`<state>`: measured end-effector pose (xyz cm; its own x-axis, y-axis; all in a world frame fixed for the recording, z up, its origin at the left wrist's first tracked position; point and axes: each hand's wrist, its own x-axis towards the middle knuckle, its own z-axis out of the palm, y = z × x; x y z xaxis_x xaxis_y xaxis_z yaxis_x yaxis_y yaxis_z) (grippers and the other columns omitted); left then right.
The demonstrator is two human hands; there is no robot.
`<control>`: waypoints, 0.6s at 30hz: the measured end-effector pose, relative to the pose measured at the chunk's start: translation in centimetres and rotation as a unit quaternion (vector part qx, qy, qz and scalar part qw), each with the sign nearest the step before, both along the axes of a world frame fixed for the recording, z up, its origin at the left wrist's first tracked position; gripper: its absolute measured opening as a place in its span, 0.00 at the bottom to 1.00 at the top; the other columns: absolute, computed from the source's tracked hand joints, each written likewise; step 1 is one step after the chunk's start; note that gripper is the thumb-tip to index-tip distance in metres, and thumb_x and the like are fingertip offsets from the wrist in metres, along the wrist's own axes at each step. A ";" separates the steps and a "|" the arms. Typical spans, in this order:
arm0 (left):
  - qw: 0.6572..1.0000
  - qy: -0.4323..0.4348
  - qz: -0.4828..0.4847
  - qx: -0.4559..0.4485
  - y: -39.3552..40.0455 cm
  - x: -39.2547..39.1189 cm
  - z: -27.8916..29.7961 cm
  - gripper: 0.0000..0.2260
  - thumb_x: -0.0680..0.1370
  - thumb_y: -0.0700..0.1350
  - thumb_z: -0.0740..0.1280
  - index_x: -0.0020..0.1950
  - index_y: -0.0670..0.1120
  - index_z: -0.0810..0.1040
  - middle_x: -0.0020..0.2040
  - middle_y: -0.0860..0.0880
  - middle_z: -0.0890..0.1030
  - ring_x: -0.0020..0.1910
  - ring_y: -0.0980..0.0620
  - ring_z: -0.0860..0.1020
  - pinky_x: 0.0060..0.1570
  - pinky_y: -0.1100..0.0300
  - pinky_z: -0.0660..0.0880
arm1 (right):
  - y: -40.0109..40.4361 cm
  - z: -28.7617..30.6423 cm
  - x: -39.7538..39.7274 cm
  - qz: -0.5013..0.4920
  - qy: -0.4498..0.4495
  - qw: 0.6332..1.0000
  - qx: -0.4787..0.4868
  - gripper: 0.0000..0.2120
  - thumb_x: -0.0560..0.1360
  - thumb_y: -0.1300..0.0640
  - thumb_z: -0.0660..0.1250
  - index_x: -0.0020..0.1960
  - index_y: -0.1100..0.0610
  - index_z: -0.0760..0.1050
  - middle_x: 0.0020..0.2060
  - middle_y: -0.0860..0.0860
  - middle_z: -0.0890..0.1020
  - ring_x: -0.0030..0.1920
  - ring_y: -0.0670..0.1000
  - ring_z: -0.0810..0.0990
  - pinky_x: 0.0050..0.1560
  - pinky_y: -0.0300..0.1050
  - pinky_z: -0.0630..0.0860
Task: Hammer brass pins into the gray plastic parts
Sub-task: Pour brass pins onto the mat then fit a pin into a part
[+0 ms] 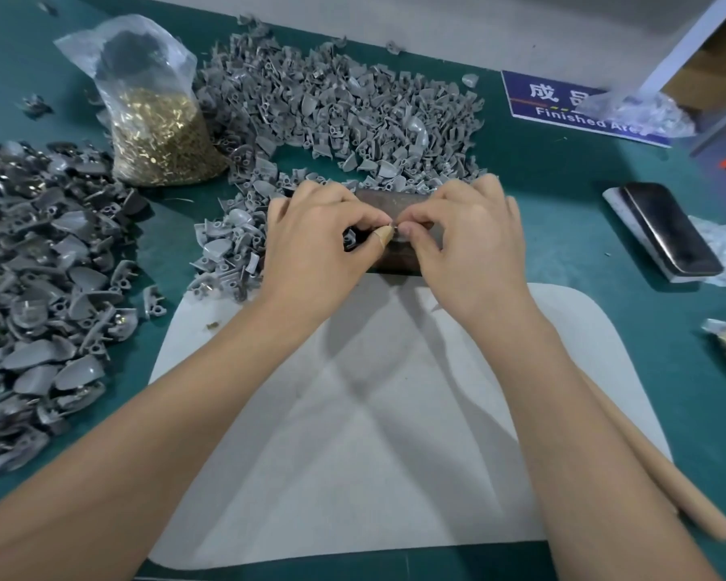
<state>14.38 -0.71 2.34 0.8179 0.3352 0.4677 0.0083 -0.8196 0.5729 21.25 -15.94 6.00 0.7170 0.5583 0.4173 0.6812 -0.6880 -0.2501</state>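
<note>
**Q:** Head view — what are your hands doing?

**A:** Both meet over the dark block at the far edge of the white mat. My left hand has its fingers curled, pinching a gray plastic part against the block; my right hand pinches what I take to be a brass pin at the fingertips, too small to make out clearly. I judge the block serves as an anvil, so the pin is being seated before any blow.

**Q:** Where are the supplies?

**A:** Unworked gray parts are heaped just beyond the block; a clear bag of brass pins stands to their left; a darker pile of parts lies at far left. The wooden handle — presumably the hammer's — lies beside my right forearm, ready to hand.

**Q:** Any legible writing?

**A:** A blue sign reads "Finished Are…", partly covered, with Chinese characters above. A phone rests at right.
</note>
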 end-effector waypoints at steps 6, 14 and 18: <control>1.000 0.000 -0.001 -0.001 0.1 0.0 0.0 0.04 0.77 0.56 0.72 0.50 0.61 0.86 0.45 0.58 0.79 0.53 0.53 0.73 0.52 0.54 0.60 | 0.3 0.1 -0.2 0.009 -0.027 0.999 -0.018 0.07 0.79 0.54 0.69 0.48 0.49 0.86 0.42 0.45 0.78 0.51 0.56 0.72 0.51 0.47 0.62; 1.000 0.005 0.001 0.008 0.1 -0.1 0.0 0.05 0.78 0.57 0.70 0.50 0.59 0.85 0.46 0.58 0.78 0.53 0.55 0.72 0.52 0.55 0.59 | 0.1 -0.2 0.5 0.006 0.057 0.998 0.030 0.08 0.79 0.53 0.70 0.47 0.44 0.87 0.41 0.43 0.78 0.49 0.53 0.68 0.50 0.52 0.69; 1.000 0.006 0.000 0.006 0.0 -0.1 0.0 0.05 0.78 0.55 0.71 0.51 0.58 0.85 0.46 0.60 0.77 0.54 0.55 0.72 0.53 0.56 0.59 | 0.3 -0.2 0.2 0.014 0.004 1.000 0.000 0.08 0.79 0.54 0.69 0.48 0.46 0.87 0.41 0.45 0.77 0.48 0.51 0.64 0.48 0.47 0.63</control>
